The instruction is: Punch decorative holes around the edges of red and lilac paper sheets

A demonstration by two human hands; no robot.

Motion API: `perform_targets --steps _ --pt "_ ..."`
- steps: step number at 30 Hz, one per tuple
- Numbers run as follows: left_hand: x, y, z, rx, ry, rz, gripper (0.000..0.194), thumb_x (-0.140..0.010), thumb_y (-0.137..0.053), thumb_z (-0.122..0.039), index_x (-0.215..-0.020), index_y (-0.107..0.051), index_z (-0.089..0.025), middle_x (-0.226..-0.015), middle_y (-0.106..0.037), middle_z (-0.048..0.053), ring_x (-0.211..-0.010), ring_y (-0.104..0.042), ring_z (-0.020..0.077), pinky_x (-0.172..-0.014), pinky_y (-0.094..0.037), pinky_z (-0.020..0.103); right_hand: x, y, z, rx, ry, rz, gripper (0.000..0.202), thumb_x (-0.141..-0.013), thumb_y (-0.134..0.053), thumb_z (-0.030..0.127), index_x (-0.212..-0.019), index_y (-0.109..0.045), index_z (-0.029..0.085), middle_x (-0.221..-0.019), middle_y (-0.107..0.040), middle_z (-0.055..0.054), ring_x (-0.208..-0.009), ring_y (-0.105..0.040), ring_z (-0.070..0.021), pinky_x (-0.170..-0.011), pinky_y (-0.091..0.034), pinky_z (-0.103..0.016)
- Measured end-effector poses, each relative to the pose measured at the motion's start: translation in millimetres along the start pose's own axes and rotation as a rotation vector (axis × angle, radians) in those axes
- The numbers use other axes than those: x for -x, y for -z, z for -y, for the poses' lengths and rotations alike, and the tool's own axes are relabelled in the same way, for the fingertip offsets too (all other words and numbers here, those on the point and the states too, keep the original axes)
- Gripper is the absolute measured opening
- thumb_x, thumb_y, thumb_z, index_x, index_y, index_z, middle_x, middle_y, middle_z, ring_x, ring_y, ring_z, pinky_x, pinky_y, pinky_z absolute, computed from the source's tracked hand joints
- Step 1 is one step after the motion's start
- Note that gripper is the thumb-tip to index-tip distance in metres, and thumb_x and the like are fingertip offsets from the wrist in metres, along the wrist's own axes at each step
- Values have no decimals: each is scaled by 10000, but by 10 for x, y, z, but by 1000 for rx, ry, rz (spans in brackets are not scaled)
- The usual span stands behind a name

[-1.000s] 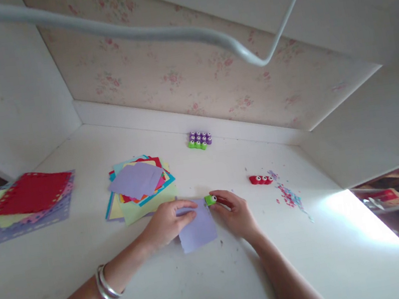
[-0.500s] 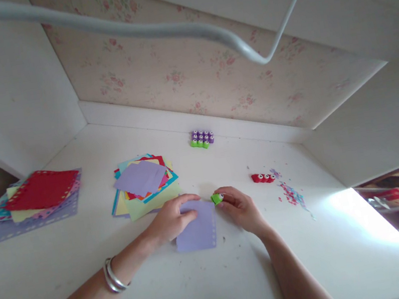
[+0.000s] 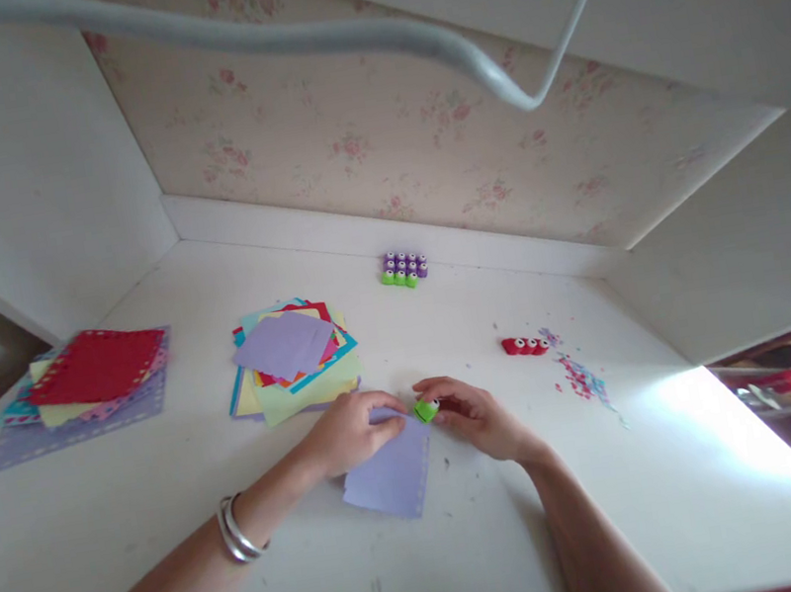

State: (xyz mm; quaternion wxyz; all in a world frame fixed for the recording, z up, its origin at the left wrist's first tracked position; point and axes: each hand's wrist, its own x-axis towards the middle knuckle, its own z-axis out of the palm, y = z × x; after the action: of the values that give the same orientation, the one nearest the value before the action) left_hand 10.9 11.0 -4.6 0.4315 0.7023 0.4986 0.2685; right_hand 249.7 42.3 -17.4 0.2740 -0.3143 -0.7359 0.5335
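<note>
A light purple paper square (image 3: 391, 470) lies on the white table, tilted, with small punched holes along its right edge. My left hand (image 3: 357, 430) pinches its upper part between thumb and fingers. At the paper's top right corner is a small green punch (image 3: 427, 411), held between the thumb and fingers of my right hand (image 3: 476, 416). Whether the paper's edge is inside the punch cannot be made out.
A stack of coloured papers (image 3: 285, 345) is beyond my left hand. Hole-edged papers (image 3: 98, 366) are piled at far left. Purple and green punches (image 3: 404, 269) stand near the wall. Red punches (image 3: 525, 346) and scattered paper bits (image 3: 583, 380) are at right.
The purple square has turned clockwise, its lower edge swinging left. The green punch has shifted slightly left and down to the paper's top right corner. The camera view has shifted a little.
</note>
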Motion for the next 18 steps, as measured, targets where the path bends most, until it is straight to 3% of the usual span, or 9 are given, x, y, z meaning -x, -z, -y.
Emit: perform_targets --steps 4,18 --pt "-7 12 -13 48 31 39 229 -808 -578 -360 -943 -721 -243 -960 -733 -15 -897 -653 173 -809 -449 235 18 1 26 13 -24 57 222 -910 -545 256 -1124 -589 220 -1107 -613 -71 -1014 -583 -157 -893 -480 -305" --pt "4 53 -17 120 57 137 247 -781 -595 -339 -907 -735 -178 -833 -730 -11 -801 -631 164 -686 -413 220 23 -2 97 126 18 144 265 -929 -515 253 -1177 -605 236 -1172 -591 -79 -1059 -570 -168 -906 -468 -304"
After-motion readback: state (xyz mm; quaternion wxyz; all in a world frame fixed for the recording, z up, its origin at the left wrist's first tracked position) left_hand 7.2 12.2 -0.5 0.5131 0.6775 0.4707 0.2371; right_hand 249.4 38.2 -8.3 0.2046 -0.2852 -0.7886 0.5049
